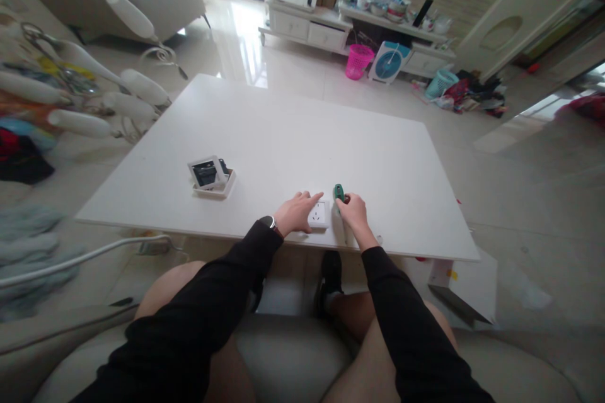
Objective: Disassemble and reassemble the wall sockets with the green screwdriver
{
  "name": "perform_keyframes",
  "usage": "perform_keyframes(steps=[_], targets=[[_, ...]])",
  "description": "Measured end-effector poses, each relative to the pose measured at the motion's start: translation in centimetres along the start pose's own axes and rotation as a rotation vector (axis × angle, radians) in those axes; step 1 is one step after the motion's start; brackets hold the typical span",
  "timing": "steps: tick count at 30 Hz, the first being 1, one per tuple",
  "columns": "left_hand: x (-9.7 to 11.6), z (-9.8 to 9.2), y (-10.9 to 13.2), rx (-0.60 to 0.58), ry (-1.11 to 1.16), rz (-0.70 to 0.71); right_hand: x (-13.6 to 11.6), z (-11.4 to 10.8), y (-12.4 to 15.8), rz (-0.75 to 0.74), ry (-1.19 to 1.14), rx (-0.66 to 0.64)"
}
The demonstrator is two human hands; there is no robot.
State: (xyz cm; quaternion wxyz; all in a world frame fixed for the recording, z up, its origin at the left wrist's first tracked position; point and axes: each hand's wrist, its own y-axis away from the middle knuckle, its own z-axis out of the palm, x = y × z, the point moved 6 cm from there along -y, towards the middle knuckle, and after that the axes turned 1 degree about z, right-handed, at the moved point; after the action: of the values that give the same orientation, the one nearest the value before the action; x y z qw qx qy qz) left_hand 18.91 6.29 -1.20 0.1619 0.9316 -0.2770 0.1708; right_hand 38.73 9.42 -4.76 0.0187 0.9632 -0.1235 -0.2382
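Note:
A white wall socket [318, 215] with several slots lies face up near the front edge of the white table. My left hand [295, 213] rests at its left side, fingers curved along the far edge, steadying it against the tabletop. Just right of the socket, my right hand [353, 211] is closed around a green-handled screwdriver [338, 191]. The handle's green end points away from me, and a thin shaft seems to run back toward the table's front edge. My fingers cover part of the handle.
On the table's left stand stacked white frames and a shallow box [213, 177] with dark parts inside. A small clear piece [379, 239] lies near the front edge, right of my right wrist. A white lamp [135, 85] with several arms stands beyond the left edge.

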Motion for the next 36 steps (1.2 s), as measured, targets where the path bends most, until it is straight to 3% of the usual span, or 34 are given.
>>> perform_keyframes(steps=[14, 20, 24, 29, 33, 36], targets=[[-1.2, 0.8, 0.0, -0.052, -0.036, -0.055, 0.0, 0.0, -0.1, -0.003, 0.004, 0.010], [-1.1, 0.6, 0.0, -0.028, -0.043, -0.048, -2.0, -1.5, 0.4, -0.108, -0.026, 0.112], [-1.0, -0.1, -0.1, 0.008, 0.021, -0.031, -3.8, -1.7, 1.0, -0.161, -0.162, -0.020], [-1.3, -1.5, -0.3, 0.056, 0.099, -0.028, -4.5, -1.4, 1.8, -0.083, -0.293, -0.208], [-1.1, -3.2, -0.2, 0.158, 0.235, 0.038, -4.5, -1.1, 1.9, -0.049, -0.484, -0.272], [-0.8, -4.3, 0.0, 0.239, 0.376, 0.089, -5.1, -1.6, 1.8, -0.064, -0.679, -0.245]])
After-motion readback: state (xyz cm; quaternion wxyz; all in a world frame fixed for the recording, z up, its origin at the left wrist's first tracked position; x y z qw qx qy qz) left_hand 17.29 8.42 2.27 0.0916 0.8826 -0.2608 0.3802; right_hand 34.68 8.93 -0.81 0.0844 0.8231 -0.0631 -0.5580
